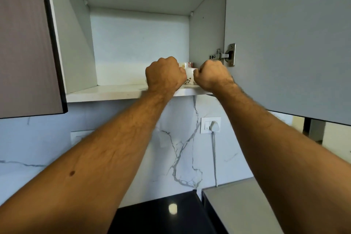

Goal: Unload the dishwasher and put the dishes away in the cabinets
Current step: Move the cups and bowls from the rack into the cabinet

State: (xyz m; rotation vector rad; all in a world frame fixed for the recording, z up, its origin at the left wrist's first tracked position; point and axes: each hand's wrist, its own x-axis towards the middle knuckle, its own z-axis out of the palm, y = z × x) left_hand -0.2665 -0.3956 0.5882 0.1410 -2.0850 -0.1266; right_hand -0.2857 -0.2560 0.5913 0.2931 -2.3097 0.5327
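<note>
Two cups going onto the shelf [121,92].
Left hand [164,74] and right hand [213,75] are curled, apparently gripping a cup [190,78]; another cup [187,65] sits behind it. Dishwasher unseen, remainder unknown.

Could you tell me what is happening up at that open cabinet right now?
A person is reaching both arms into the open wall cabinet and setting white floral cups on its bottom shelf. The left hand and right hand are both curled, with a cup showing between them at the shelf's right end; another cup sits just behind. Exactly what each hand grips is hidden by the fists. The cabinet door stands open on the right.
</note>
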